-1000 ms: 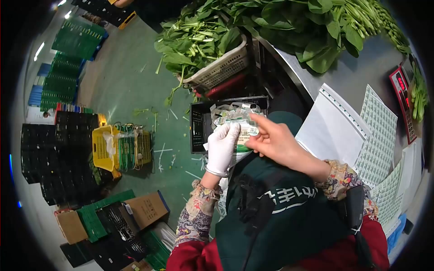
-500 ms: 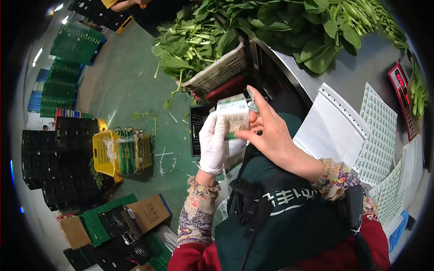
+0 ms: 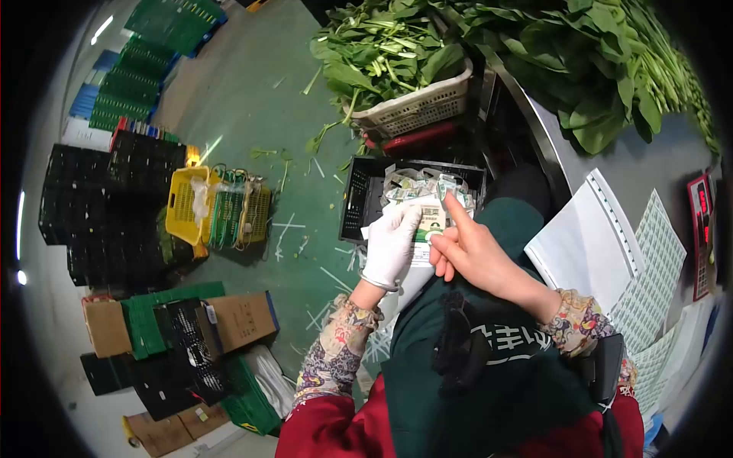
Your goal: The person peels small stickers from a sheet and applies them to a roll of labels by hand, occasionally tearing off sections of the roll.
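Note:
My left hand [image 3: 394, 243], in a white glove, grips a stack of printed labels [image 3: 432, 221] with green and white print. My bare right hand [image 3: 475, 252] is at the right side of the labels, its index finger stretched up along their edge and its thumb near their green part. The other fingers are partly curled. Just beyond my hands stands a black crate [image 3: 360, 200] with clear packaging [image 3: 412, 182] in it.
A grey basket [image 3: 416, 107] of leafy greens stands ahead. More greens [image 3: 603, 76] lie on the metal table [image 3: 546, 126] at right, with label sheets [image 3: 649, 256] and a red scale [image 3: 701, 229]. Yellow baskets [image 3: 183, 210], black crates [image 3: 84, 206] and cardboard boxes [image 3: 243, 320] are at left.
The view has shifted, showing more of the black crate and its packaging. A different face of the labels shows, with a green design. My right fingers have moved against their edge.

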The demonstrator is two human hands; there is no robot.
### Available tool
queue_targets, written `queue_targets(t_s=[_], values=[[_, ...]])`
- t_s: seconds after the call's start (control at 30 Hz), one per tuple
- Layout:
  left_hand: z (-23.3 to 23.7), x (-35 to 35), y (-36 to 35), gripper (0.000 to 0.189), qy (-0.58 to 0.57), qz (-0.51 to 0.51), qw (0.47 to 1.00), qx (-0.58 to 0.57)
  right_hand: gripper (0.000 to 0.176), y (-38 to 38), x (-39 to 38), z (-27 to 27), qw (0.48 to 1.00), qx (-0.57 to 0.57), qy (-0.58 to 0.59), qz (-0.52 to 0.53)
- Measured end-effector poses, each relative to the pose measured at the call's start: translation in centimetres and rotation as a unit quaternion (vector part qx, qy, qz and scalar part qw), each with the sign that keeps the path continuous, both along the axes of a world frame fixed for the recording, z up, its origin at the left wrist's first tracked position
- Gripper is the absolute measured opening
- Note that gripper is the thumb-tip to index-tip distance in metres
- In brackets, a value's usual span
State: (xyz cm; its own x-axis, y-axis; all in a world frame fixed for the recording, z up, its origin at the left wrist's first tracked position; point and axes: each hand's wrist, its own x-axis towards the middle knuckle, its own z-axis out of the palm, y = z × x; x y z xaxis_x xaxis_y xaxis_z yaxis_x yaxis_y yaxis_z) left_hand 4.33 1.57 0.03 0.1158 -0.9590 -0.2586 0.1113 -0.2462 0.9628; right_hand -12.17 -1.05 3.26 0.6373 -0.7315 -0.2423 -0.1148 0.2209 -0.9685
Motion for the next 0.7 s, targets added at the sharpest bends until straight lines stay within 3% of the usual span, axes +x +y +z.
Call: queue_targets(t_s=[0.17,0.2,0.23,0.3,0.33,0.43,0.5,0.63,0.7], values=[[1.6,-0.9,0.2,0.021,-0.047,0.000,0.998,-0.050,0.067,0.2,0.6,0.3,0.999,-0.005,0.035,-0.007],[2.5,-1.1,0.4,0.020,-0.083,-0.014,0.995,-0.055,0.073,0.1,0.6,0.5,0.998,-0.010,0.059,0.007],[2.1,-0.8,0.3,0.020,-0.183,-0.040,0.977,-0.106,0.076,0.1,0.5,-0.1,0.986,-0.102,0.134,0.001],[2.5,-0.3,0.4,0.020,-0.231,-0.068,0.967,-0.085,0.083,0.0,0.4,-1.3,0.918,-0.286,0.274,-0.010],[2.5,-0.1,0.2,0.021,-0.181,-0.058,0.976,-0.102,0.091,-0.3,0.5,-0.6,0.926,-0.230,0.300,-0.010],[2.8,1.0,-0.3,0.026,-0.121,-0.083,0.984,-0.103,0.082,-0.1,1.2,-1.0,0.950,-0.274,0.091,-0.118],[2.9,1.6,-0.3,0.029,-0.119,-0.060,0.986,-0.098,0.077,-0.4,1.5,-0.5,0.937,-0.301,0.081,-0.156],[4.9,3.3,1.6,0.046,-0.197,-0.034,0.976,-0.084,0.067,-2.0,1.5,0.3,0.970,-0.129,-0.018,-0.207],[6.6,3.2,3.6,0.067,-0.257,-0.065,0.962,-0.058,0.063,-3.4,1.3,1.3,0.969,-0.070,-0.044,-0.233]])
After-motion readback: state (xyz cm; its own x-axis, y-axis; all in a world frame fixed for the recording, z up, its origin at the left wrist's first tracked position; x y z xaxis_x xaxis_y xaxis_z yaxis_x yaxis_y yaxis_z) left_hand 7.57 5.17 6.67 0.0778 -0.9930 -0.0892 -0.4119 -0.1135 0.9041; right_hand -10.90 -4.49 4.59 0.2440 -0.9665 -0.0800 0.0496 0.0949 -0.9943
